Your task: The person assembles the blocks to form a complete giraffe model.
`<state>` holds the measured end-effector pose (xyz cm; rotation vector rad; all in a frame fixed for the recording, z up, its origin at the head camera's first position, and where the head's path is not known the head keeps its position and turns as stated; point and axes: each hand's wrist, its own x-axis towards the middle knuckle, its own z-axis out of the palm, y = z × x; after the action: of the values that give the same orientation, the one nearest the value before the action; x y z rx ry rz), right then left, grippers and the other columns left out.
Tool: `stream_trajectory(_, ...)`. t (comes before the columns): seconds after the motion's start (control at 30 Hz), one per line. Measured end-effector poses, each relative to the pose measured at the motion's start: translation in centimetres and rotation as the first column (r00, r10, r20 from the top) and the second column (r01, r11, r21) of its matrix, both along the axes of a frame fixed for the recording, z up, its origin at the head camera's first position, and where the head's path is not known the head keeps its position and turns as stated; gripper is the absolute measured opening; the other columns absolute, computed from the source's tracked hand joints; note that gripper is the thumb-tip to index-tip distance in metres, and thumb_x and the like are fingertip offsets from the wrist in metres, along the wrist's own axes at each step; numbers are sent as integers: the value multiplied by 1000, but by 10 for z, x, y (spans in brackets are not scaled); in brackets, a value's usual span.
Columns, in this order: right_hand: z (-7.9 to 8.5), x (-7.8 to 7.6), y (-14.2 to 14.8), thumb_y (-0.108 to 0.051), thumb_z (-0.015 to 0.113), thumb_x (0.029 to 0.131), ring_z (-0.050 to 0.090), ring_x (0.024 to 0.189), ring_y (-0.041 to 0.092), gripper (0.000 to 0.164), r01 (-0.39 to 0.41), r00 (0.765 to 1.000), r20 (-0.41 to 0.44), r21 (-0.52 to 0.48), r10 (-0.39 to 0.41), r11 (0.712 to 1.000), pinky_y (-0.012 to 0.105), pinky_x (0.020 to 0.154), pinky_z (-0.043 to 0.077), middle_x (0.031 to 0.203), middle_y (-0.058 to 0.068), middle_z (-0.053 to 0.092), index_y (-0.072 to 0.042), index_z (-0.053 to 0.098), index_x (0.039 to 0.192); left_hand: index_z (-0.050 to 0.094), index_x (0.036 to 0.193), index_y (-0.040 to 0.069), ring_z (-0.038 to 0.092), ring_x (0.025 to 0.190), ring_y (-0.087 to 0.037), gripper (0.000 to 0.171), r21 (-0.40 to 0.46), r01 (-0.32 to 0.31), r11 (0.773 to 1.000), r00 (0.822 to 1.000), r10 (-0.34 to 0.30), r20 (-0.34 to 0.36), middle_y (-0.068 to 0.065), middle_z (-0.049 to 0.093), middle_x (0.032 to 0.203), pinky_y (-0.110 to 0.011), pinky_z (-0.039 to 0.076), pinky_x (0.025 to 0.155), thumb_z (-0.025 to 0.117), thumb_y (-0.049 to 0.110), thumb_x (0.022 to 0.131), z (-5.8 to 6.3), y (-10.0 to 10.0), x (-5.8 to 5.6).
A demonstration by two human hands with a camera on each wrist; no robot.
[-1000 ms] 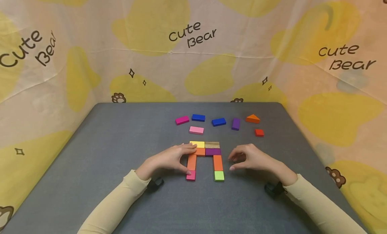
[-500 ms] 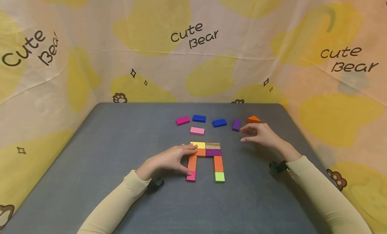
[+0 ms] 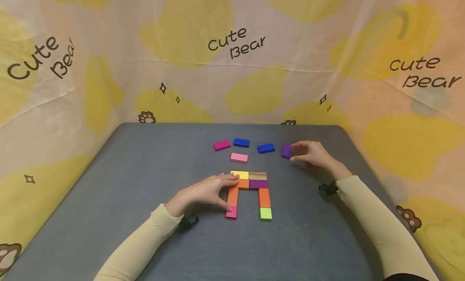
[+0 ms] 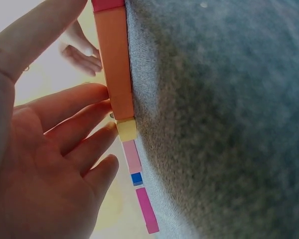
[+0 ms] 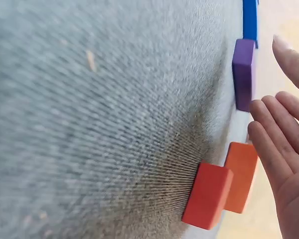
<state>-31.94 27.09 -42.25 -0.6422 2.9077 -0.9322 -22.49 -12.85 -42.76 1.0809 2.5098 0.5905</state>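
Wooden blocks lie joined in an arch shape on the table. My left hand [image 3: 207, 192] rests on its left side, fingertips at the yellow block [image 3: 244, 175] and orange block [image 3: 244, 185], thumb on the pink-red block [image 3: 231, 214]. A purple block [image 3: 258, 185], a wood-grain block [image 3: 258, 176], an orange leg [image 3: 264, 198] and a lime block [image 3: 266, 214] form the right side. Farther back, my right hand [image 3: 315, 155] hovers beside a loose purple block [image 5: 244, 74], thumb and fingers spread, gripping nothing. It mostly hides a red block [image 5: 207, 194] and orange block [image 5: 240, 177] in the head view.
Along the back lie a magenta block [image 3: 222, 145], two blue blocks [image 3: 241, 143] and a light pink block [image 3: 239, 158]. The grey table [image 3: 163, 152] ends at a patterned cloth [image 3: 181, 51] behind and at both sides.
My right hand has moved from beside the arch away toward the back, to the loose purple block, covering the red and orange blocks there. The left hand stays on the arch.
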Motion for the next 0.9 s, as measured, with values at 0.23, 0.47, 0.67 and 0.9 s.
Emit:
stream_trajectory(0.23, -7, -10, -1, -30, 78, 78, 64, 108, 32, 58, 43, 998, 35, -40, -42, 998, 47, 92, 50, 120, 17, 65, -3, 59, 126, 42, 144, 16, 24, 144, -19, 85, -6, -1, 1000, 1000, 1, 9, 4, 33, 154, -45, 21, 117, 76, 49, 74, -2, 1, 0)
stream_trajectory(0.47, -13, -17, -2, -30, 78, 79, 61, 112, 33, 60, 76, 996, 41, -24, -75, 997, 47, 94, 49, 124, 19, 62, -3, 57, 128, 42, 144, 16, 24, 144, -18, 84, -2, 7, 1000, 1000, -7, -2, 4, 32, 154, -44, 21, 117, 76, 49, 74, -2, 3, 0)
stream_trajectory(0.67, -12, -19, -4, -29, 77, 79, 60, 113, 34, 60, 74, 996, 56, -13, -73, 997, 48, 95, 48, 126, 19, 61, -2, 56, 129, 41, 145, 17, 23, 144, -17, 85, -11, 1, 1000, 1000, -1, -2, 5, 31, 154, -44, 20, 117, 76, 49, 74, -3, 2, -1)
stream_trajectory(0.9, -14, -22, -5, -30, 77, 79, 61, 112, 34, 60, 73, 995, 71, -2, -73, 997, 47, 95, 48, 124, 19, 62, -3, 57, 128, 41, 145, 18, 23, 145, -16, 85, -21, -14, 1000, 1000, 14, 10, 7, 31, 154, -44, 20, 117, 75, 50, 74, -3, 1, -1)
